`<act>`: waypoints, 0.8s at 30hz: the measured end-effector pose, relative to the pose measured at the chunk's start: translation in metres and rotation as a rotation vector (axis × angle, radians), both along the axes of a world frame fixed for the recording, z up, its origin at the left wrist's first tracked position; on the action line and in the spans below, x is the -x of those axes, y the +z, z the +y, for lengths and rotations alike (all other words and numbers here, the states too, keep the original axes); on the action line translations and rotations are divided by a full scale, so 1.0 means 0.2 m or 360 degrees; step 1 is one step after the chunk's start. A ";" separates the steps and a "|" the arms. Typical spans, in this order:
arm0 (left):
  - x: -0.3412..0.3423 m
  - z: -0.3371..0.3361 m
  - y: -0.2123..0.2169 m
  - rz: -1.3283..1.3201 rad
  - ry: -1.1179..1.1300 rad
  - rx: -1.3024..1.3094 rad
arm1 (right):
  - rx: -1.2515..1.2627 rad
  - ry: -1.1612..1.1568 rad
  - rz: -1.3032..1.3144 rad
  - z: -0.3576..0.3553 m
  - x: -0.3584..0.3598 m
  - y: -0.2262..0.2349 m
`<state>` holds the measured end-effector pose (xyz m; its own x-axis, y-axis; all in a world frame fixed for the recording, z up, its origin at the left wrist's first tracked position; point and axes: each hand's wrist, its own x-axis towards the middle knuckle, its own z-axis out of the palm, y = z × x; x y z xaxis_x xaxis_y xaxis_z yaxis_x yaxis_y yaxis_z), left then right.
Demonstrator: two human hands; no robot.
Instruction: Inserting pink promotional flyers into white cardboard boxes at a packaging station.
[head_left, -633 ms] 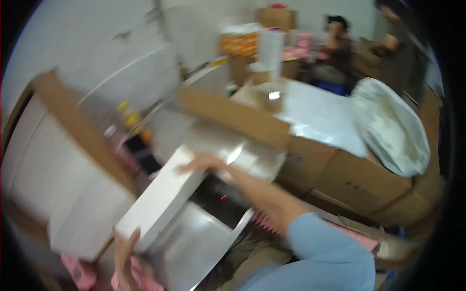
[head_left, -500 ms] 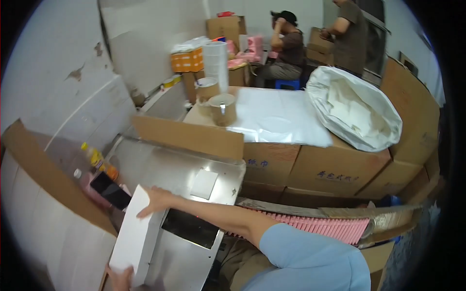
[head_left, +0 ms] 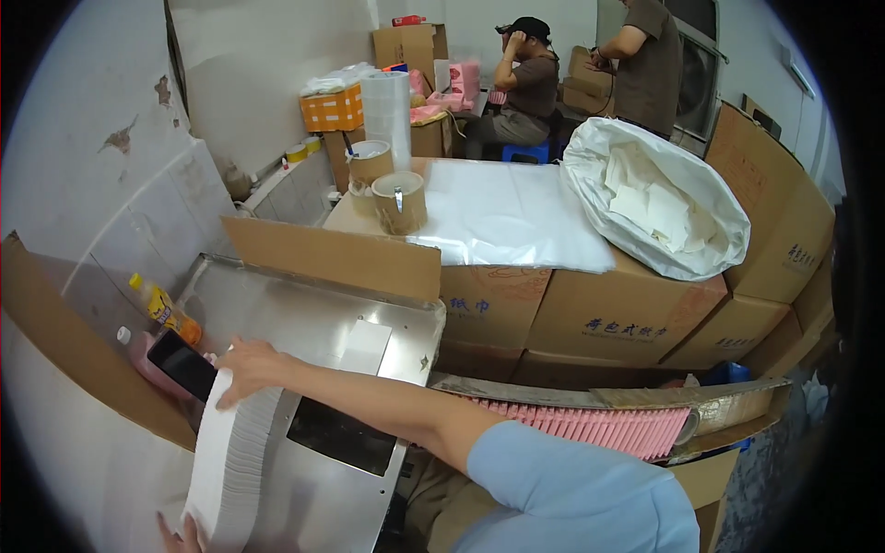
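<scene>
Two tape rolls (head_left: 398, 203), two bottles (head_left: 161, 309), one phone (head_left: 182, 365).

right hand (head_left: 251, 367): reached across, palm down | left hand (head_left: 180, 533): fingertips only

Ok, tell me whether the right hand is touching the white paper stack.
Touching. The head view shows the right hand lying flat on the top end of the white paper stack, fingers draped over its edge, no gap visible.
</scene>
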<state>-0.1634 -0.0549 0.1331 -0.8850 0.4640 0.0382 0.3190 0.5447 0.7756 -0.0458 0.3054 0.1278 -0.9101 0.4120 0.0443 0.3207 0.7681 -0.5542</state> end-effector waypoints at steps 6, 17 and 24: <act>-0.01 0.04 -0.08 -0.0427 -0.0172 0.0189 | 0.0279 -0.0027 0.0292 -0.06 -0.09 -0.12; -0.29 0.29 -0.43 0.0425 -0.0101 -0.0354 | 0.0053 -0.0184 0.1287 0.26 -0.22 -0.61; -0.24 0.62 -0.50 0.0488 -0.0551 -0.0393 | -0.0170 -0.0315 0.0944 0.41 -0.60 -0.43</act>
